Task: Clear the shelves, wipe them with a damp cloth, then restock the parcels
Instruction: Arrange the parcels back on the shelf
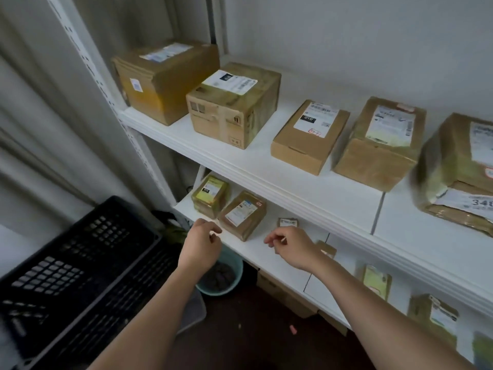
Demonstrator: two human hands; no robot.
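A brown parcel (243, 215) is lying on the lower shelf (256, 252), tilted, with a second parcel (210, 196) touching it on the far left. Both hands are hovering at the shelf's near edge, fingers loosely curled and gripping nothing. The left hand (203, 240) is hanging just left of the brown parcel; the right hand (292, 245) is hanging to its right, near a small parcel (287, 222). More boxes are sitting along the upper shelf (293, 188). A black crate (80, 268) and a teal bucket (221, 276) are standing on the left.
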